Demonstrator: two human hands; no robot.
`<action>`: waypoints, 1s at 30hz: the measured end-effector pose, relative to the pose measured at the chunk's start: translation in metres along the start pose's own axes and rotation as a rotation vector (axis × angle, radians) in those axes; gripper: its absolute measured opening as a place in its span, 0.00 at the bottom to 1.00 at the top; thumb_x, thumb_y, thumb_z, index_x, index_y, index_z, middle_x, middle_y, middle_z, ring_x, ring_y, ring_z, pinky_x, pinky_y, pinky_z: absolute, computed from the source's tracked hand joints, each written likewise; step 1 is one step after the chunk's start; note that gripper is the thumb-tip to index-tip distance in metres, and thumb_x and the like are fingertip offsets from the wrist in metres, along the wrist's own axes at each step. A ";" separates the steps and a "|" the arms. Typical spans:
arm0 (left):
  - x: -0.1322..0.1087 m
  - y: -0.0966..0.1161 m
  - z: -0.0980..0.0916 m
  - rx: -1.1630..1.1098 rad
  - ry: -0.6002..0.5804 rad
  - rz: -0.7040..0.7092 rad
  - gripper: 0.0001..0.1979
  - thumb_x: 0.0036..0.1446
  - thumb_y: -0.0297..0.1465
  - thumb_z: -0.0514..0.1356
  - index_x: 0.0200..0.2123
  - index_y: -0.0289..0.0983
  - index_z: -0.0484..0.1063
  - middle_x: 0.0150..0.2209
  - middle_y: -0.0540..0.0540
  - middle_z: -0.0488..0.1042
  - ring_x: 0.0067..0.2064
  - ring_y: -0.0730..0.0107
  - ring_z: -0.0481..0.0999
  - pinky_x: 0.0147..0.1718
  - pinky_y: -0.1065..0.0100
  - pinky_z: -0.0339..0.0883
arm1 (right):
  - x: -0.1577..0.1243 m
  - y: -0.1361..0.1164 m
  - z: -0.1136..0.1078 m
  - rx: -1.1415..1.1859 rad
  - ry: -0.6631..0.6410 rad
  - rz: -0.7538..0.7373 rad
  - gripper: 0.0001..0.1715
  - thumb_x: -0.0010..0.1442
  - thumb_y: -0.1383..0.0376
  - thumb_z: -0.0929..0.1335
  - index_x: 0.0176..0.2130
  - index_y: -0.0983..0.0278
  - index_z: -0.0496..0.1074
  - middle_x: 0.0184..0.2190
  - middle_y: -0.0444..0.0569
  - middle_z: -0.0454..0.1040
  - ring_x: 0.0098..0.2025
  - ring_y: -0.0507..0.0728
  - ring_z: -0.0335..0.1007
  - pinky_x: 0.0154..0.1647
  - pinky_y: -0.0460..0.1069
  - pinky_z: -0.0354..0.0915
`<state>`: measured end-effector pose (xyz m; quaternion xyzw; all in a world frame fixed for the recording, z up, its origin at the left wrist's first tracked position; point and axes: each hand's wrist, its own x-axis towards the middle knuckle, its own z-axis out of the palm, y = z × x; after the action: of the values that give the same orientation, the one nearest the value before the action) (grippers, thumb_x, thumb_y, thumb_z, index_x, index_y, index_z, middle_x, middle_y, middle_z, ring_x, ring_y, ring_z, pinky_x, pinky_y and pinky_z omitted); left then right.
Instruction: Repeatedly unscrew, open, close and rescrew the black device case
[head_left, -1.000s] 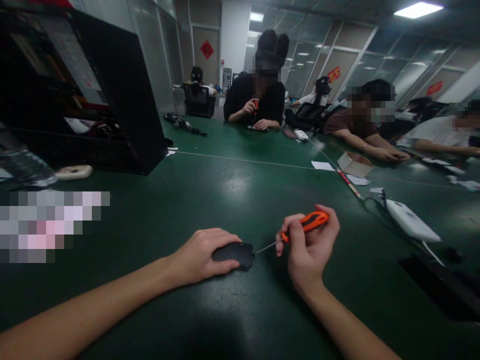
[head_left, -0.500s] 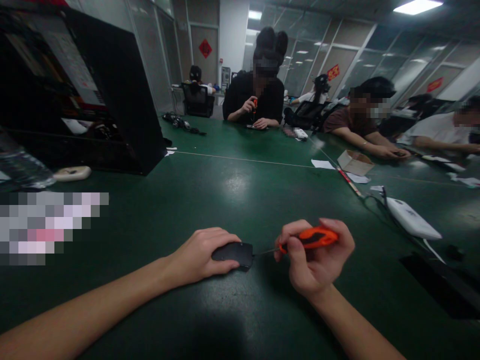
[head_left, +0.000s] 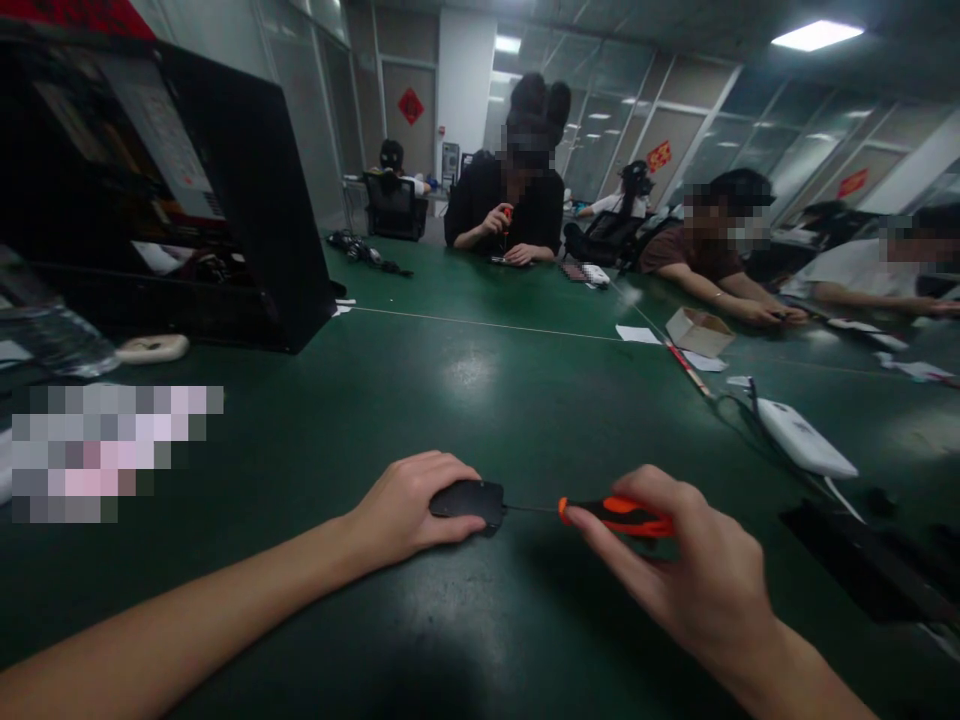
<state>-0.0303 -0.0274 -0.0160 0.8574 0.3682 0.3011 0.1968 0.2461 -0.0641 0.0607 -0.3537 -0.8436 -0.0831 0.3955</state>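
Your left hand (head_left: 416,505) rests over the dark mouse-shaped device (head_left: 474,502) on the green counter (head_left: 472,400), grip pinching its sides between thumb and fingers. Your right hand (head_left: 712,560) has its grip wrapped round the orange-and-black screwdriver (head_left: 616,513), roughly level, shaft aimed at the device's right end; can't tell if the tip touches. 1 white gadget (head_left: 806,437) lies farther right.

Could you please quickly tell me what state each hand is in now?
Left hand: closed over the mouse, holding it.
Right hand: closed on the handle of the screwdriver.
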 end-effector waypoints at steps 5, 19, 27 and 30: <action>0.001 0.000 0.002 0.019 0.017 -0.006 0.17 0.61 0.40 0.67 0.48 0.37 0.75 0.46 0.42 0.81 0.46 0.56 0.79 0.46 0.57 0.72 | 0.009 0.024 -0.024 -0.103 -0.271 -0.123 0.15 0.66 0.55 0.69 0.32 0.61 0.70 0.23 0.43 0.70 0.20 0.51 0.65 0.19 0.47 0.57; 0.000 0.002 0.004 0.138 0.039 0.018 0.16 0.62 0.42 0.65 0.47 0.37 0.75 0.43 0.43 0.81 0.42 0.57 0.79 0.42 0.59 0.71 | 0.015 0.071 0.003 0.335 -0.839 0.623 0.33 0.66 0.42 0.63 0.28 0.64 0.80 0.19 0.43 0.68 0.21 0.51 0.60 0.22 0.48 0.54; 0.000 0.002 0.003 0.111 0.034 -0.010 0.16 0.62 0.42 0.65 0.47 0.36 0.76 0.42 0.43 0.81 0.42 0.57 0.79 0.42 0.59 0.71 | 0.018 0.048 -0.003 0.133 -0.721 0.140 0.23 0.67 0.49 0.67 0.30 0.62 0.75 0.24 0.45 0.71 0.24 0.52 0.66 0.27 0.47 0.56; 0.000 0.001 0.003 0.093 0.038 -0.003 0.17 0.62 0.43 0.64 0.47 0.37 0.76 0.43 0.43 0.81 0.43 0.57 0.79 0.43 0.59 0.71 | 0.014 0.048 0.003 0.065 -0.774 0.047 0.23 0.69 0.49 0.64 0.32 0.62 0.74 0.25 0.46 0.72 0.25 0.53 0.68 0.27 0.47 0.56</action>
<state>-0.0278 -0.0286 -0.0172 0.8592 0.3867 0.2994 0.1500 0.2702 -0.0198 0.0627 -0.3653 -0.9243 0.0922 0.0607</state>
